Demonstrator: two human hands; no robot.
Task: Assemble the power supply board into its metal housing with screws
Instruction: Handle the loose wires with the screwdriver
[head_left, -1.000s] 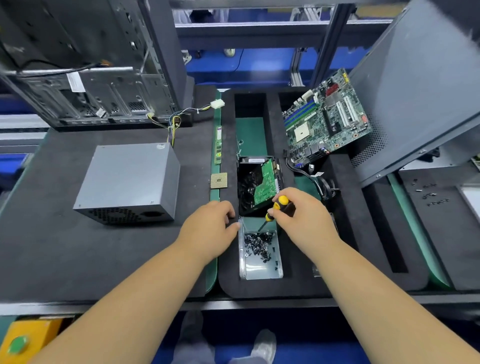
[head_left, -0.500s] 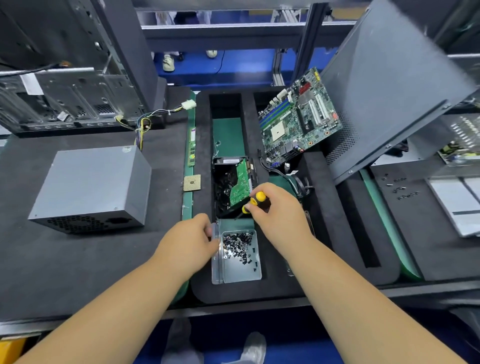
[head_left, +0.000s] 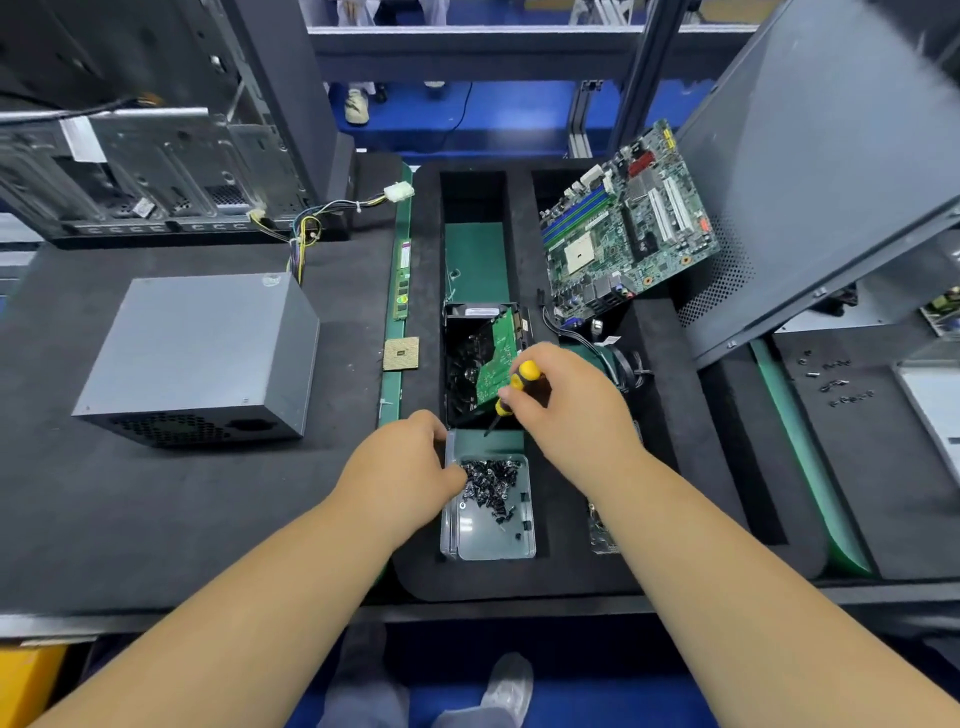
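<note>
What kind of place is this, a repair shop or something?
Probably a computer assembly or repair workbench. A bare motherboard leans in a foam tray, an open PC case stands behind a grey power supply box, and a tray of screws sits by the hands.

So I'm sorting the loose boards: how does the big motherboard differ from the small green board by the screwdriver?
The motherboard is far larger than the small green board. The motherboard leans against the grey side panel; the small green board stands tilted in a black foam slot. The motherboard shows slots and a socket; the small board looks mostly bare. Both are green circuit boards.
</note>
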